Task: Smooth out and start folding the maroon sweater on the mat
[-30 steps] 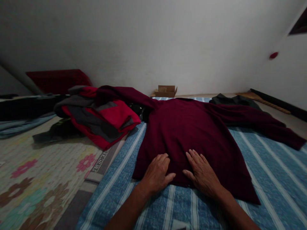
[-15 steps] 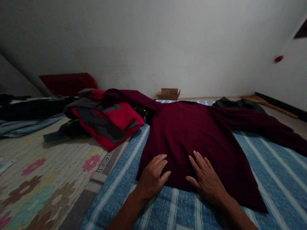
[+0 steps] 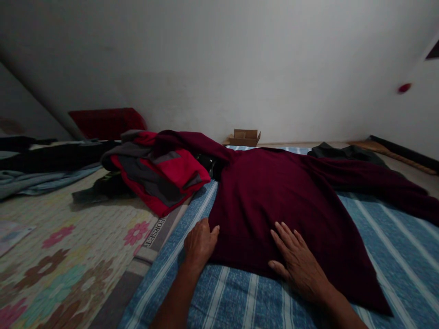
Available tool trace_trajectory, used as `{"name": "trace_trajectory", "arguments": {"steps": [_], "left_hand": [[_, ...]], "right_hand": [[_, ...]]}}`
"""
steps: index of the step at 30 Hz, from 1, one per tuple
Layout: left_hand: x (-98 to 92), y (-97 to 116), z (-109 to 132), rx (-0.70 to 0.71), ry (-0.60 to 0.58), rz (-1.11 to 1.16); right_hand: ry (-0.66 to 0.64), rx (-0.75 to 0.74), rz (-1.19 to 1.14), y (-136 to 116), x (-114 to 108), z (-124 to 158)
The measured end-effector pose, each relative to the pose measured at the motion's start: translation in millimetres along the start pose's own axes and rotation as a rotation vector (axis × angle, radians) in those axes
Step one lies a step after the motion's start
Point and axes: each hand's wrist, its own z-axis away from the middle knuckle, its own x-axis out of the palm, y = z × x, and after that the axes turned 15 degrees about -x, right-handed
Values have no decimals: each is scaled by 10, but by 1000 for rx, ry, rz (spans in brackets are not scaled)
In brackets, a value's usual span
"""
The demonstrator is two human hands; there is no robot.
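A maroon sweater (image 3: 274, 201) of soft, matte knit is spread on a blue sheet (image 3: 235, 297) striped in white, its body a broad shape flaring toward the hem, with shallow creases across the front. One sleeve is draped over a jacket (image 3: 171, 169) in red and grey, crumpled into an angular heap; the other is stretched out to the right, partly over a dark cloth (image 3: 343, 151).

The left hand (image 3: 201, 242) is placed at the hem's left corner with its fingers curled; whether fabric is pinched there cannot be told. The right hand (image 3: 298, 262) is laid palm down near the middle of the hem, its fingers extended and slightly parted, with nothing gripped.

On the left, a quilted, cream mat (image 3: 99, 214) is patterned with flowers, three of them pink, and edged by a grey band printed with letters. Black and pale-blue clothes (image 3: 51, 180) are heaped at its far side. Two hands, one sweater with two sleeves, one jacket and one open cardboard box (image 3: 245, 138) are counted, the box set near the plain wall (image 3: 219, 68).
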Motion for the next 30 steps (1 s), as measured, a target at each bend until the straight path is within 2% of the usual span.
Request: {"name": "trace_trajectory", "arguments": {"steps": [4, 8, 11, 15, 17, 22, 26, 30], "left_hand": [[17, -28, -65, 0, -58, -7], [17, -68, -140, 6, -63, 90], [15, -125, -176, -21, -81, 293], [85, -229, -191, -66, -202, 709], [139, -265, -191, -94, -235, 797], [196, -289, -194, -90, -145, 752], [207, -301, -179, -82, -169, 835], [236, -308, -175, -97, -158, 813]], "right_hand": [[-19, 10, -18, -5, -15, -3], [-38, 24, -24, -13, -38, -7], [-55, 30, -22, -19, -56, -14], [-71, 18, -23, -6, -40, -9], [-72, 4, -22, 10, -18, 3], [-59, -26, -23, 39, 16, 37], [-49, -40, -24, 42, 21, 51], [-36, -52, -22, 41, 36, 62]]}}
